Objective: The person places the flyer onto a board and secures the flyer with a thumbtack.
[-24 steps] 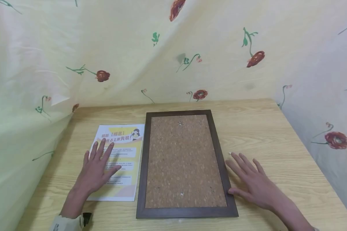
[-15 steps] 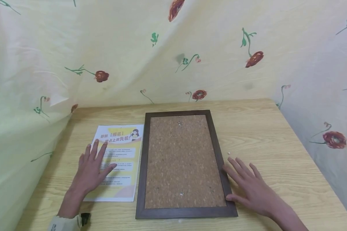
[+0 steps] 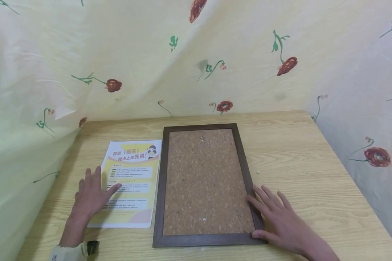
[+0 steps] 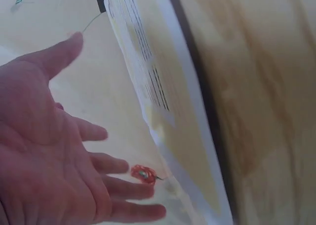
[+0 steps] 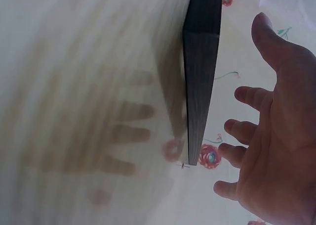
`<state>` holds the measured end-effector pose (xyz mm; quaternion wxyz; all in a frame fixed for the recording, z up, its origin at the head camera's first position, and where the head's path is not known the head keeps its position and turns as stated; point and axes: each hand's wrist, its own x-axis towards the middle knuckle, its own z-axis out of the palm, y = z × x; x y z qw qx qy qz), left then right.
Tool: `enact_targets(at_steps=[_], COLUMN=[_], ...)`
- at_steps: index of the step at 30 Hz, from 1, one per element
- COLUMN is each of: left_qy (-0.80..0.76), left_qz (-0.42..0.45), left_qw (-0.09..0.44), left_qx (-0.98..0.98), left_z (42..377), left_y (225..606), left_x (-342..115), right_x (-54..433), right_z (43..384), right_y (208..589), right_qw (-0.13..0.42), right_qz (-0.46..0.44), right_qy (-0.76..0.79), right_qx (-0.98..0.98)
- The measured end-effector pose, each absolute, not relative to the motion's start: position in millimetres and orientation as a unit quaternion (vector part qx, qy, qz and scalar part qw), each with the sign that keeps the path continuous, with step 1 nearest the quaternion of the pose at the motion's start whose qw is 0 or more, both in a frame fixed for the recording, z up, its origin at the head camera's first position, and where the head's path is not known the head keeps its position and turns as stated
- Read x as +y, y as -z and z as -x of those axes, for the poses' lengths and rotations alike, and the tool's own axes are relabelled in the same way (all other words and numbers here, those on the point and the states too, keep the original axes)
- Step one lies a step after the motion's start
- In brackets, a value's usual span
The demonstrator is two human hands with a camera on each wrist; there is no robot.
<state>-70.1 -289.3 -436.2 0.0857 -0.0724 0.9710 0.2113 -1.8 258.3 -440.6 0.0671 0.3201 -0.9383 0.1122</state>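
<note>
A cork board (image 3: 209, 181) in a dark brown frame lies flat on the wooden table. Left of it is a printed yellow and white poster (image 3: 134, 170), its right edge against the frame. My left hand (image 3: 90, 198) is over the poster's left edge, fingers spread, holding nothing; in the left wrist view the palm (image 4: 44, 151) appears clear of the paper. Over the frame's lower right side is my right hand (image 3: 281, 223), also holding nothing. The right wrist view shows that hand (image 5: 286, 146) with a gap between it and the dark frame edge (image 5: 200, 81).
A tiny shiny item, perhaps a thumbtack (image 3: 257, 172), lies on the table right of the board. Small shiny spots show near the cork's top and bottom. Flowered cloth (image 3: 140, 54) hangs behind and along both sides of the wooden table (image 3: 281, 137).
My left hand has shifted left and towards me, uncovering more of the poster. My right hand has moved slightly left and nearer, over the frame's side, away from the tiny shiny item. Board and poster stay put.
</note>
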Motion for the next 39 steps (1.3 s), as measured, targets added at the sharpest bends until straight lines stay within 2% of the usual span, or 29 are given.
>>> enact_targets(at_steps=[7, 16, 25, 39], left_qy=[-0.218, -0.221, -0.212, -0.220], left_qz=[0.127, 0.167, 0.158, 0.182], left_qw=[0.155, 0.209, 0.201, 0.177], left_qx=[0.955, 0.938, 0.943, 0.942], left_z=[68, 65, 67, 67], left_y=[434, 434, 433, 431], left_x=[-302, -309, -309, -304], right_x=[256, 256, 257, 255], right_z=[-7, -12, -13, -15], right_y=[445, 450, 453, 453], right_qw=[0.066, 0.047, 0.047, -0.016], right_qz=[-0.329, -0.315, -0.313, -0.263], right_qy=[-0.113, -0.118, -0.115, -0.173], right_qx=[-0.935, -0.940, -0.941, -0.949])
